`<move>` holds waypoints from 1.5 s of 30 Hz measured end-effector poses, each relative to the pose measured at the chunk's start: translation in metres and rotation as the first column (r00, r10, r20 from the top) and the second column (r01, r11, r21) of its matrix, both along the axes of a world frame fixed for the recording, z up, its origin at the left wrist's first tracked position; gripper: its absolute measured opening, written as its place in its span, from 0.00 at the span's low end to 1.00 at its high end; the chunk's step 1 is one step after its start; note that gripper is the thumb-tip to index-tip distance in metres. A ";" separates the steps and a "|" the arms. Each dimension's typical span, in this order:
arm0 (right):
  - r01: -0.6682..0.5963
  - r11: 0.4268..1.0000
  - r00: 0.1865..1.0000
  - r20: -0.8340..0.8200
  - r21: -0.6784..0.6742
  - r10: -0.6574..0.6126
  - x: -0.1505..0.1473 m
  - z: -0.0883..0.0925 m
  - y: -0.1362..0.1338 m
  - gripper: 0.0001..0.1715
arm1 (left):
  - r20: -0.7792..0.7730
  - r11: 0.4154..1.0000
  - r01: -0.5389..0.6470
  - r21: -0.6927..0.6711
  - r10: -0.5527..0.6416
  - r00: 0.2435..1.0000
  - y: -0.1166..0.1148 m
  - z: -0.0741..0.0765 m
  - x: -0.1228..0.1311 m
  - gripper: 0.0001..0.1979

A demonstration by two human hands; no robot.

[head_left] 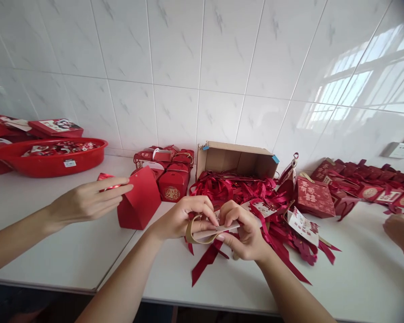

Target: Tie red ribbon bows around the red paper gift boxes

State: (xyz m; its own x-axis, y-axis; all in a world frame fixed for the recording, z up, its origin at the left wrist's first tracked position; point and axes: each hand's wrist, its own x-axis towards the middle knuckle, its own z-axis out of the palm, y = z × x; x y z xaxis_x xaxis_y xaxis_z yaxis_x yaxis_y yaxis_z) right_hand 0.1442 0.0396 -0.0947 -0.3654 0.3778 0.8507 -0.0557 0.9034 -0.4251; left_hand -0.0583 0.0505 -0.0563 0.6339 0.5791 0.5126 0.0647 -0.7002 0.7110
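Observation:
My left hand point(185, 218) and my right hand point(245, 231) meet above the front of the table, fingers pinched together. Between them they hold a white tag, and a looped gold ribbon point(190, 233) curves out under my left fingers. Dark red ribbon ends point(207, 264) hang just below the hands. Behind and to the right lies a heap of red ribbons point(235, 189) with white printed tags point(303, 226). To the left of my left hand stands a plain red box point(140, 197).
Another person's hand point(84, 199) holds a red wrapped item beside the plain box. A red basin point(60, 163) of sweets stands at left. Gift boxes point(175, 181), a cardboard box point(235, 157) and more red boxes point(314, 196) line the wall. Another hand point(402, 231) shows at right.

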 end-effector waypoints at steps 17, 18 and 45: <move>-0.034 0.999 0.999 -0.010 0.004 0.034 -0.001 -0.001 -0.001 0.12 | 0.118 0.942 -0.060 0.331 0.022 0.993 -0.009 0.002 0.004 0.05; -0.036 0.999 0.999 -0.009 0.004 0.036 -0.001 -0.001 -0.001 0.13 | 0.116 0.943 -0.061 0.328 0.025 0.993 -0.009 0.002 0.004 0.05; 0.098 0.990 0.985 -0.134 -0.101 -0.112 0.000 -0.008 0.009 0.11 | 0.225 0.989 -0.098 -0.107 0.120 0.967 0.013 -0.011 0.001 0.07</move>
